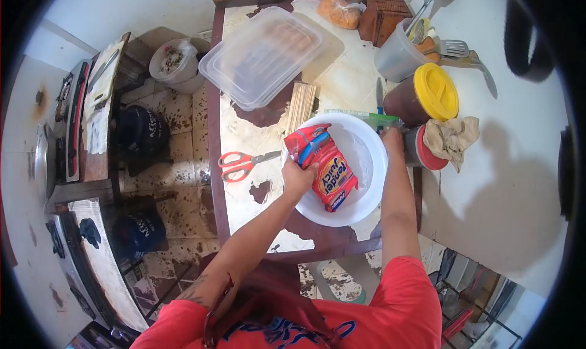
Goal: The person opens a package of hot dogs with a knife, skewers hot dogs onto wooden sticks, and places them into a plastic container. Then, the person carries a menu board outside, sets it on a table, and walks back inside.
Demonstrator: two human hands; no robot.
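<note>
Clock taken from the white bowl [366, 197]. Left hand [298, 179] at 9 o'clock: closed, pinching the upper-left end of the red packet [334, 176], thumb on its front. Packet sits tilted over/in the bowl, top toward 11, printed end toward 6. Right hand [394, 143] at 2, by the rim and end of the green packet [351, 113]; fingers curled, can't tell whether it grips.

Edges: near table [244, 196] edge at 6, close to bowl; left edge at 9, beyond the red-handled scissors [241, 165]. Open room: 7 to 8. Tight at 11, wooden sticks [301, 105] near the rim, clear lidded container [265, 56] beyond. Tight at 2 to 3 too: yellow-lidded jar [436, 91], red-lidded container [430, 155] just beside right forearm.
</note>
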